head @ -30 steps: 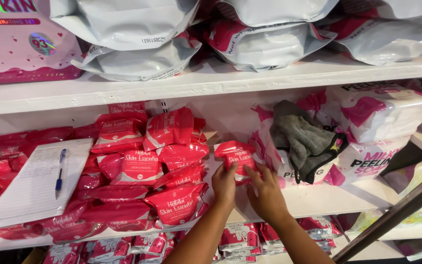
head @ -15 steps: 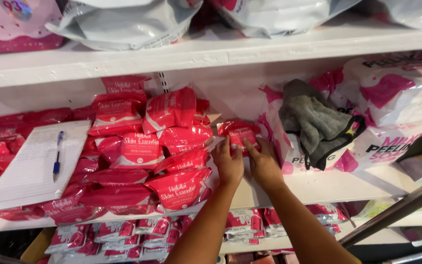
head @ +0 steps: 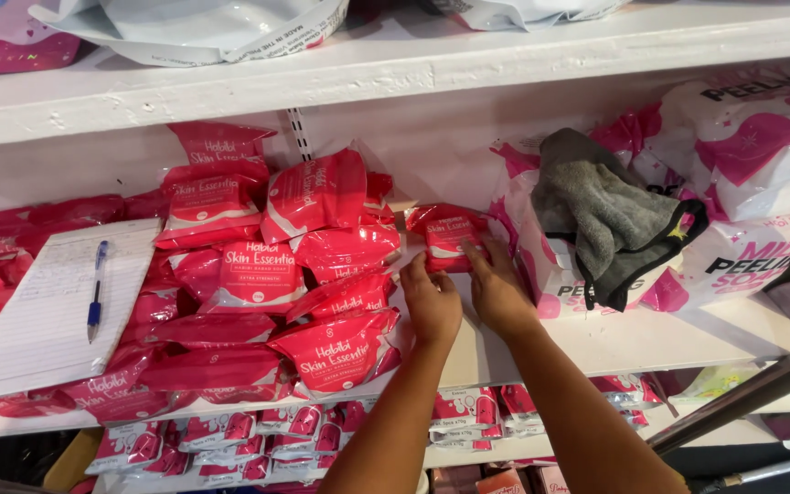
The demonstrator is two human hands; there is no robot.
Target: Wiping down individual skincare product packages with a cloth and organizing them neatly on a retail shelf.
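Left of the red pouch pile (head: 276, 274), a lined paper sheet (head: 43, 311) lay flat with a blue pen (head: 95, 291) on it. The glossy, crinkled pile sat heaped on the white shelf (head: 614, 343). Just right of the pile, the left hand (head: 432, 302) and right hand (head: 497, 291) pinched one small shiny red pouch (head: 450, 236), fingers clamped on its lower edge. Right of that, a nubbly grey cloth (head: 610, 215) draped over bulky pink-and-white packs (head: 752, 183).
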